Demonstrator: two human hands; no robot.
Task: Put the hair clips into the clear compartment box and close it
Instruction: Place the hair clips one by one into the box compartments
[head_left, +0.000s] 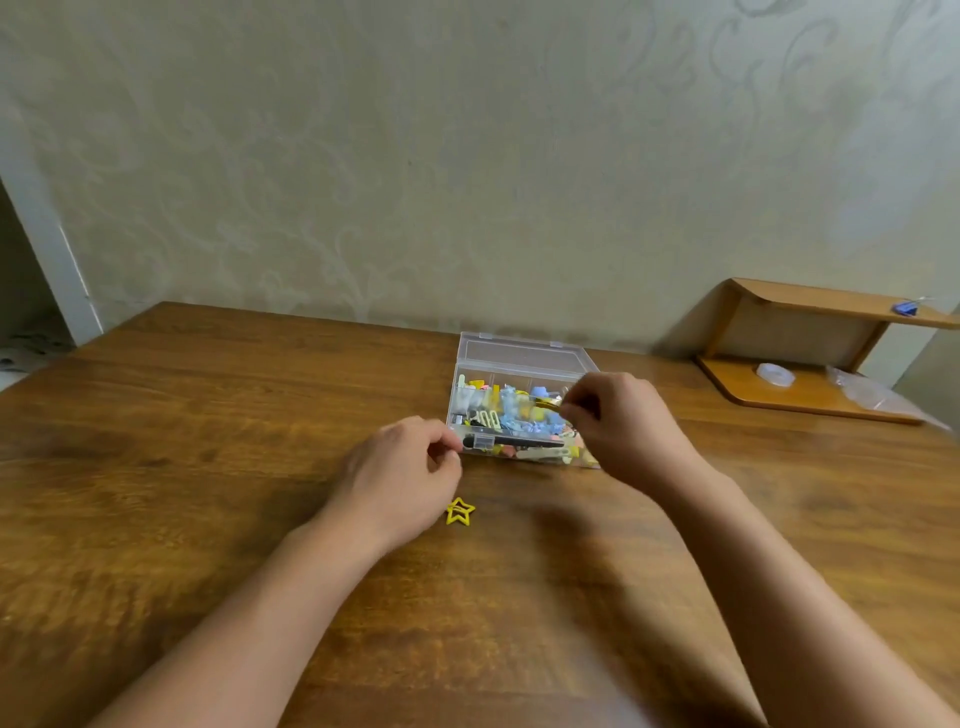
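Note:
The clear compartment box (519, 358) stands open on the wooden table, its lid laid back toward the wall, with several coloured hair clips inside. My right hand (618, 421) hovers over the box's right side and pinches a yellow hair clip (548, 404) above the compartments. My left hand (402, 467) sits at the box's front left corner with its fingers curled, the fingertips close to the front latch (484, 442); whether it holds anything is unclear. A yellow star-shaped hair clip (459, 512) lies on the table just below my left hand.
The wooden table (208, 441) runs to the wall behind. At the back right stands a small wooden shelf (810, 358) with a roll of tape (775, 374), a clear plastic bag (872, 395) and a blue clip (906, 308).

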